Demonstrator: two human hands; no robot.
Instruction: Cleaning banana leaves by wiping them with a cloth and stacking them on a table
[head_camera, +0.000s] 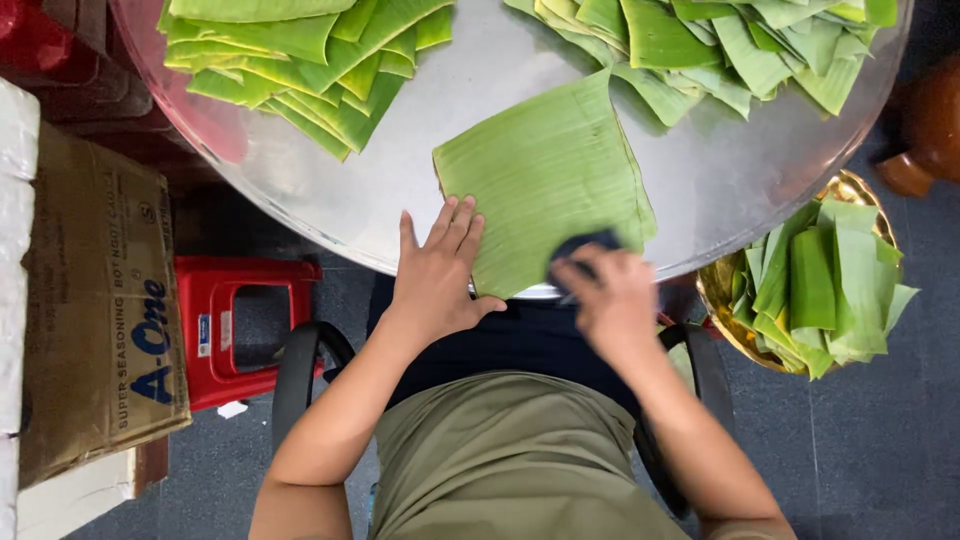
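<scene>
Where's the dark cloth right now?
In the head view, the dark cloth is under the right hand, pressed on the near right corner of the banana leaf piece at the round metal table's near edge; the left hand holds the leaf's left side.

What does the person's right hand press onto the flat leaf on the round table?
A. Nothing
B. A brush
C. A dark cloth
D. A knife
C: the right hand presses a dark cloth onto the leaf, while the left hand lies flat on the leaf's near edge.
</scene>
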